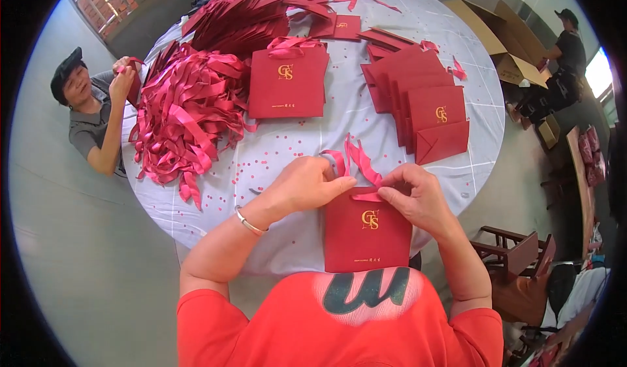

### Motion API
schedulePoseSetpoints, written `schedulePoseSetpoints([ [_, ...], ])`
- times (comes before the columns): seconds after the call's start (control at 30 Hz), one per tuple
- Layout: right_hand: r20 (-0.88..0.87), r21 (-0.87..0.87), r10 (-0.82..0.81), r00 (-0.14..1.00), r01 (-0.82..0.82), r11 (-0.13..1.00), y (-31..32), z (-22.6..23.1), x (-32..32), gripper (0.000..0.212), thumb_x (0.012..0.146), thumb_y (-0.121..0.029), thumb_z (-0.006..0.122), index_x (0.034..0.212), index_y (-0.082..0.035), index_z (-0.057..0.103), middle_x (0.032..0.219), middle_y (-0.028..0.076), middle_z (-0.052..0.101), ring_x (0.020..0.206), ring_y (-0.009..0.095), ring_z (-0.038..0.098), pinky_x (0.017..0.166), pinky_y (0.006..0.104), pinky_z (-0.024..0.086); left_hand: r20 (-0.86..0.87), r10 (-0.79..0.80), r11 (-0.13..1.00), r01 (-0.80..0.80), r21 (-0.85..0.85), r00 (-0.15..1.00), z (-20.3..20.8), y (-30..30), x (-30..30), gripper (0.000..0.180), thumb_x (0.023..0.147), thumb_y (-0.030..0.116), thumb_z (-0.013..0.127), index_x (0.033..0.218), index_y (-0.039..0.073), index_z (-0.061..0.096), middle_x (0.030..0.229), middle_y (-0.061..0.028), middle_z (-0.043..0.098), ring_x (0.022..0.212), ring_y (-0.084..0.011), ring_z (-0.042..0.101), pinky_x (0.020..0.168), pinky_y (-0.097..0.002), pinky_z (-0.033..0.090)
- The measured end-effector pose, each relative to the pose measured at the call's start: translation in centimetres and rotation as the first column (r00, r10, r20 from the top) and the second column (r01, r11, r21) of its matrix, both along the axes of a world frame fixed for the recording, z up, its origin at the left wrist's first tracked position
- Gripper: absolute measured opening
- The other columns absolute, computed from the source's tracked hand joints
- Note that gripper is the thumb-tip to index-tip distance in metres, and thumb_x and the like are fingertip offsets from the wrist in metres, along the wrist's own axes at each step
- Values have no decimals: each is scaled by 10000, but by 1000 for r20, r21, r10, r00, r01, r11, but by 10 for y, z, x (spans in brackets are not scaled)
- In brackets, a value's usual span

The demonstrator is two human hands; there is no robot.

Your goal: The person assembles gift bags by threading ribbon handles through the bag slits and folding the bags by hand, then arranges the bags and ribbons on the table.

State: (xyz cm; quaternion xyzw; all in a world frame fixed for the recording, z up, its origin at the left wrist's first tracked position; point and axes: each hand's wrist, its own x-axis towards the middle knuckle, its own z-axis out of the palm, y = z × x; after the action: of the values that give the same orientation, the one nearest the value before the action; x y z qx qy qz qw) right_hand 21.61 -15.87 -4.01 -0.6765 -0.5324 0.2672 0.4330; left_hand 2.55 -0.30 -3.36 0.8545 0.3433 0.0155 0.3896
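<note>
Red bag sat at the round table's 5 o'clock, left hand and right hand pinching its ribbon. Red dots littered the pale cloth, big carton off at 2 o'clock.

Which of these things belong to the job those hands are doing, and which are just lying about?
Part of the job, it seems:
front red bag
pink ribbon on it
pile of pink ribbons
stacked red bags

Apparently just lying about:
open cardboard box
wooden chair

Narrow lane between bag stacks
</note>
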Motion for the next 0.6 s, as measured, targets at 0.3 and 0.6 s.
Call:
schedulePoseSetpoints([
  [0.3, 91, 115, 11, 996, -22, 993, 7, -11, -10, 170, 719, -100, 797, 833, -37, 689, 830, 100, 663, 819, 274, 620, 748, 370, 486, 172, 144, 930, -74, -361, 974, -9, 0, 7, 200, 925, 147, 650, 798, -6, 629, 750, -58, 675, 648, -63, 580, 553, -249, 471],
  [0.6, 151, 136, 50, 987, -71, 988, 10, -11, -15, 200, 709, -45, 812, 862, -18, 687, 849, 84, 662, 806, 212, 619, 740, 313, 494, 356, 455, 672, -53, -738, 816, -16, 15, 16, 130, 969, 96, 570, 1057, 2, 558, 927, -129, 704, 814, -180, 694, 700, -298, 570],
])
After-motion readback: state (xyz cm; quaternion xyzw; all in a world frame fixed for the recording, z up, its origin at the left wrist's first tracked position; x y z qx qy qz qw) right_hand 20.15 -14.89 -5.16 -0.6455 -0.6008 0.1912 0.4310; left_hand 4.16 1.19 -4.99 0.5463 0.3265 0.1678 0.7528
